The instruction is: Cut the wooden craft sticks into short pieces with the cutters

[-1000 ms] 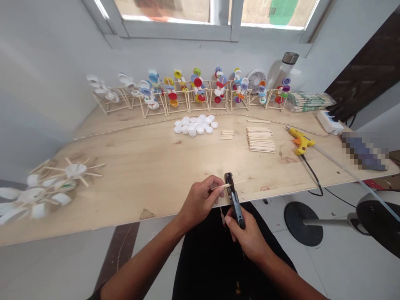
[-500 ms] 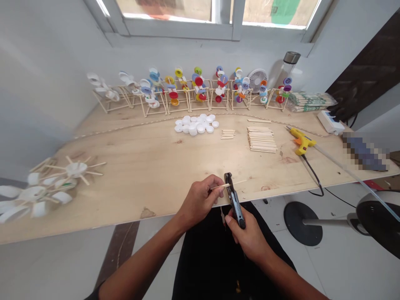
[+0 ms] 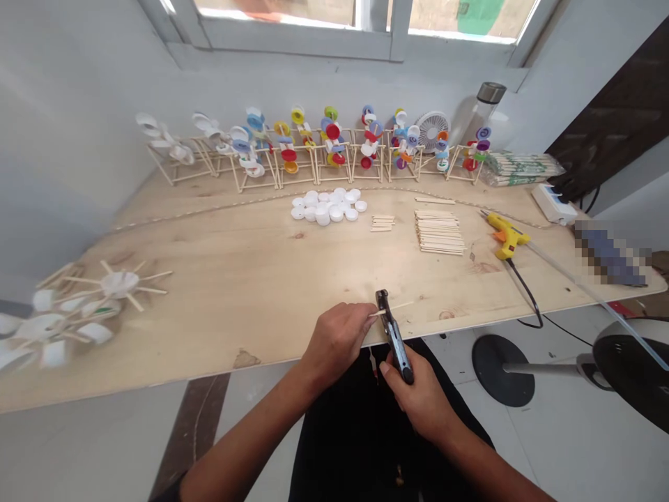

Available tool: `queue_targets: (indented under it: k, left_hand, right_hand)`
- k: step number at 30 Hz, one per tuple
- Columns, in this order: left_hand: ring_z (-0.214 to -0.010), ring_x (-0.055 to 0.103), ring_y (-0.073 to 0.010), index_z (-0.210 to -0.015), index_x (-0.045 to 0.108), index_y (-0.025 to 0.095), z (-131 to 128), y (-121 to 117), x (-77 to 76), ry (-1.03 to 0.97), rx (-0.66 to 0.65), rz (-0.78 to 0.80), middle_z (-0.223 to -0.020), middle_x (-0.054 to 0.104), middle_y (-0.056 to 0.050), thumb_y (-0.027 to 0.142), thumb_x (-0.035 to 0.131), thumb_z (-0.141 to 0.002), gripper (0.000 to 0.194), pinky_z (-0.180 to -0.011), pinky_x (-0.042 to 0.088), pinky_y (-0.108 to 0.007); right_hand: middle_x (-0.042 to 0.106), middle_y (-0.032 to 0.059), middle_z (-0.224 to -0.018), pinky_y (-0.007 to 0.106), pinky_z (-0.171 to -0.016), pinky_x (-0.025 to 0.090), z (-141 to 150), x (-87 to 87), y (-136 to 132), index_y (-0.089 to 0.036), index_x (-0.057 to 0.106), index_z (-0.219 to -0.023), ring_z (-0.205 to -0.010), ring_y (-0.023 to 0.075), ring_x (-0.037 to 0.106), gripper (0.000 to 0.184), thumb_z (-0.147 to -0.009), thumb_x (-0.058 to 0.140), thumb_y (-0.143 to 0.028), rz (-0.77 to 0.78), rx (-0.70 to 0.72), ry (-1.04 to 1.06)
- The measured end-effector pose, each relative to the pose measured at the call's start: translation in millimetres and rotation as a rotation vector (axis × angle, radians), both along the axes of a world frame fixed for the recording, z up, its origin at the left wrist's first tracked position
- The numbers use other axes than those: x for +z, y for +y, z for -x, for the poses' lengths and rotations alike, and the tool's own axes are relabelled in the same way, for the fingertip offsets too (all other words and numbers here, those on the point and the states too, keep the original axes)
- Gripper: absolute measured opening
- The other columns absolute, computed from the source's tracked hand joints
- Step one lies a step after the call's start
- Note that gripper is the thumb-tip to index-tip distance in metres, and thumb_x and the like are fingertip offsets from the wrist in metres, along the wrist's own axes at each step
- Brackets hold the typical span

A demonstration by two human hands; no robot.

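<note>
My right hand (image 3: 426, 397) is wrapped round the handle of dark grey pliers (image 3: 396, 341), whose head points away from me above the table's front edge. A second handle shows faintly beside my fingers. Between the jaws lies a thin wooden stick (image 3: 401, 305), its far end sticking out to the right. My left hand (image 3: 339, 341) pinches the near end of this stick, close against the left side of the pliers' head. The fingertips of that hand are partly hidden behind its knuckles.
White bottle caps (image 3: 323, 212) lie mid-table, with short sticks (image 3: 383, 223) and a stack of longer sticks (image 3: 439, 231) to their right. A yellow glue gun (image 3: 504, 233) rests farther right. Stick-and-cap wheels (image 3: 120, 284) lie left; stick frames with coloured caps (image 3: 334, 157) line the back.
My left hand has turned so its knuckles face up, and less of the stick shows between it and the pliers. The pliers have barely moved.
</note>
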State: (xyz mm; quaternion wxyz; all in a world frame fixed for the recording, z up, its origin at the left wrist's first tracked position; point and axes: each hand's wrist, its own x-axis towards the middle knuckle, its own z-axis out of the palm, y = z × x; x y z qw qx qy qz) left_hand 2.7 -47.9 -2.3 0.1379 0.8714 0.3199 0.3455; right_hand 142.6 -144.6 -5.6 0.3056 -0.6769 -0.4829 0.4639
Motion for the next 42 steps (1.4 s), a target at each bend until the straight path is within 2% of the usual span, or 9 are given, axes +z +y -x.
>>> queue_targets:
  k: [4, 10, 15, 22, 26, 31, 36, 39, 42]
  left_hand:
    - [-0.060, 0.053, -0.0129, -0.090, 0.053, 0.015, 1.1, 2.0, -6.9, 0.008, -0.014, -0.071, -0.068, 0.060, -0.003, 0.014, 0.045, -0.085, 0.010, -0.058, 0.043, -0.025]
    - [-0.059, 0.050, -0.0128, -0.089, 0.052, 0.014, 3.0, 4.2, -10.7, -0.003, -0.041, -0.055, -0.065, 0.058, -0.002, 0.011, 0.043, -0.084, 0.011, -0.057, 0.041, -0.026]
    - [-0.060, 0.051, -0.0129, -0.088, 0.053, 0.015, 3.8, 4.8, -9.8, 0.000, -0.004, 0.007, -0.067, 0.058, -0.003, 0.013, 0.039, -0.086, 0.014, -0.059, 0.042, -0.026]
    - [-0.058, 0.050, -0.0135, -0.086, 0.054, 0.014, 1.9, -1.4, -7.7, 0.028, 0.053, -0.095, -0.064, 0.057, -0.003, 0.013, 0.042, -0.085, 0.013, -0.057, 0.041, -0.026]
    - [-0.060, 0.052, -0.0139, -0.084, 0.055, 0.014, 0.0, -10.0, -4.1, -0.016, 0.072, -0.061, -0.067, 0.059, -0.004, 0.014, 0.041, -0.086, 0.014, -0.059, 0.042, -0.026]
    - [-0.072, 0.057, -0.0147, -0.084, 0.057, 0.016, 0.6, -18.2, 3.4, -0.159, 0.097, 0.202, -0.080, 0.063, -0.006, 0.021, 0.042, -0.087, 0.016, -0.067, 0.045, -0.027]
    - [-0.063, 0.055, -0.0117, -0.081, 0.058, 0.016, 6.2, -13.0, 10.8, -0.405, 0.135, 0.681, -0.072, 0.063, -0.001, 0.031, 0.048, -0.084, 0.018, -0.061, 0.045, -0.023]
    - [-0.060, 0.053, -0.0106, -0.076, 0.059, 0.014, 10.2, -5.5, 15.2, -0.603, 0.199, 0.857, -0.070, 0.063, -0.002, 0.035, 0.054, -0.080, 0.022, -0.057, 0.043, -0.022]
    - [-0.057, 0.051, -0.0095, -0.076, 0.062, 0.013, 13.8, 0.9, 20.9, -0.701, 0.176, 1.018, -0.068, 0.063, -0.003, 0.036, 0.059, -0.075, 0.023, -0.054, 0.042, -0.022]
  right_hand:
    - [0.042, -0.0049, -0.058, 0.022, -0.052, 0.034, 0.6, 2.9, 1.1, -0.019, 0.045, -0.069, -0.052, 0.0099, 0.038, 0.013, -0.080, 0.049, -0.025, -0.010, 0.003, -0.012]
    - [0.044, -0.0040, -0.060, 0.022, -0.052, 0.033, 1.6, 5.5, 5.1, -0.019, 0.045, -0.069, -0.053, 0.0104, 0.040, 0.012, -0.079, 0.048, -0.024, 0.022, 0.032, -0.027]
    - [0.044, -0.0033, -0.058, 0.023, -0.052, 0.033, 4.5, 3.8, 10.3, -0.019, 0.044, -0.066, -0.053, 0.0110, 0.039, 0.016, -0.080, 0.048, -0.027, 0.041, 0.027, -0.038]
    - [0.044, -0.0028, -0.056, 0.023, -0.051, 0.033, 7.6, -3.2, 7.0, -0.019, 0.044, -0.065, -0.052, 0.0114, 0.040, 0.020, -0.080, 0.049, -0.032, -0.053, 0.000, -0.079]
    - [0.043, -0.0047, -0.053, 0.023, -0.049, 0.034, 8.2, -8.2, 0.1, -0.018, 0.047, -0.068, -0.049, 0.0106, 0.040, 0.018, -0.080, 0.050, -0.032, -0.080, -0.010, -0.062]
    - [0.042, -0.0078, -0.046, 0.021, -0.045, 0.034, 9.2, -5.8, -4.2, -0.018, 0.050, -0.073, -0.041, 0.0088, 0.041, 0.014, -0.080, 0.051, -0.030, -0.007, 0.014, 0.056]
    - [0.040, -0.0097, -0.041, 0.020, -0.043, 0.033, 9.4, -0.4, -2.9, -0.018, 0.049, -0.073, -0.036, 0.0084, 0.041, 0.015, -0.081, 0.049, -0.031, 0.053, 0.005, 0.109]
    - [0.040, -0.0101, -0.041, 0.020, -0.043, 0.033, 8.3, -0.8, -2.9, -0.019, 0.048, -0.072, -0.035, 0.0083, 0.042, 0.016, -0.081, 0.049, -0.032, 0.061, 0.004, 0.109]
    - [0.040, -0.0100, -0.041, 0.020, -0.043, 0.034, 7.0, -2.4, -3.4, -0.019, 0.048, -0.070, -0.035, 0.0084, 0.042, 0.016, -0.080, 0.049, -0.032, 0.061, 0.007, 0.108]
